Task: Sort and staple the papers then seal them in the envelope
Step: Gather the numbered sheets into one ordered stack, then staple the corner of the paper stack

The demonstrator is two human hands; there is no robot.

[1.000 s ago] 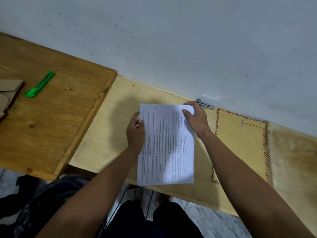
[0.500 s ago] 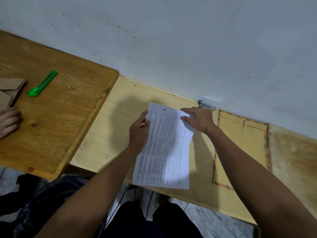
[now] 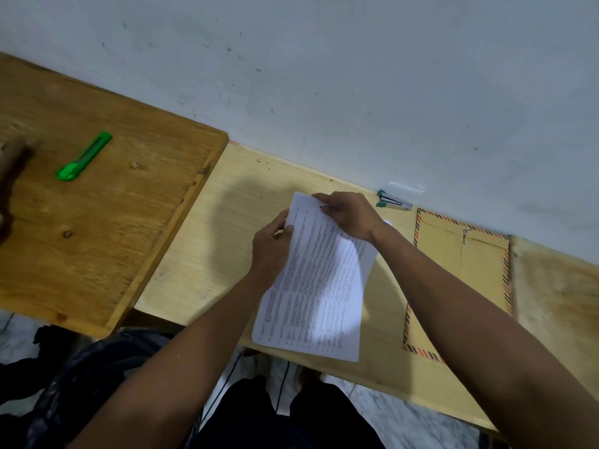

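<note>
papers (image 3: 319, 280) covered in columns of fine print, too small to read, no other text

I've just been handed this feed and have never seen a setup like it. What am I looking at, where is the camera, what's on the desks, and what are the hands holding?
There is no machine here. A person works with bare hands, and the one camera sits on their head, looking forward and down, so the arms enter from the bottom.

The left hand pinches the left edge of a stack of printed papers. The right hand grips its top edge. The sheets lie tilted on the pale desk.

Against the wall lies a small stapler. To the right lies a brown envelope with a striped border, partly under the right forearm.

On the darker desk to the left lies a green utility knife. A blurred shape at the far left edge cannot be identified.
</note>
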